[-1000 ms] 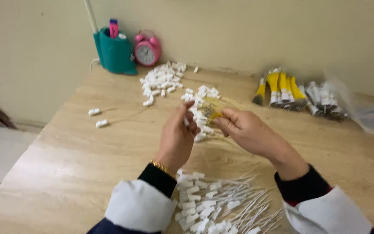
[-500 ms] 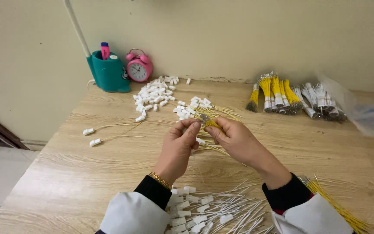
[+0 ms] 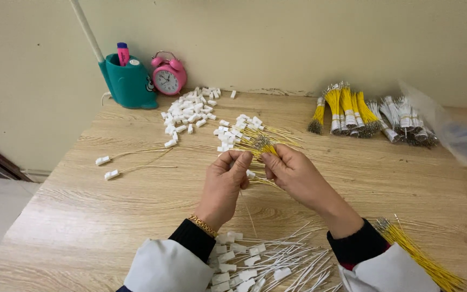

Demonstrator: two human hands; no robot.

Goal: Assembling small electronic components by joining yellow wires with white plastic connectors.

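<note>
My left hand (image 3: pixel 224 184) and my right hand (image 3: pixel 293 173) meet above the middle of the wooden table (image 3: pixel 82 216). Together they pinch a small bunch of yellow wires (image 3: pixel 263 146) with metal tips, which sticks up between the fingertips. A small white connector (image 3: pixel 250 174) shows between the two hands; which hand holds it I cannot tell. Just behind the hands lies a loose pile of yellow wires fitted with white connectors (image 3: pixel 239 132). Near my sleeves lies a heap of white wires with white connectors (image 3: pixel 260 259).
A pile of loose white connectors (image 3: pixel 187 111) lies at the back left. A teal pen holder (image 3: pixel 128 81) and a pink alarm clock (image 3: pixel 168 75) stand by the wall. Taped bundles of yellow and white wires (image 3: pixel 368 116) lie back right beside a clear plastic bag (image 3: pixel 455 135). More yellow wires (image 3: pixel 417 254) rest near my right sleeve. Two single wired connectors (image 3: pixel 106 167) lie left.
The view has tilted, so the hands sit lower and nearer the centre. The hands stay together on the yellow wires, with the fingers shifting slightly.
</note>
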